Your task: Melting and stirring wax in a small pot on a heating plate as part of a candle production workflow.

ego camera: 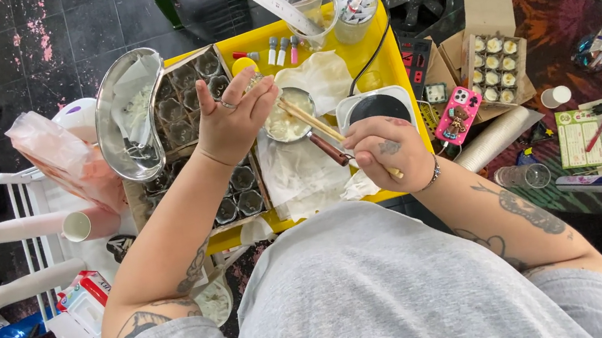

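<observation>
My left hand hovers over the yellow table, fingers pinched on a small item above the rim of a little saucepan filled with pale wax-like liquid. My right hand grips the pan's dark handle together with a pair of wooden chopsticks that reach into the pan. A cardboard tray of small glass cups lies under my left forearm. White paper is spread beneath the pan.
A metal bowl leans at the left. A black round hotplate, a pink phone, an open box of filled cups, a plastic cup and a jar of tools sit around. White plastic chairs stand left.
</observation>
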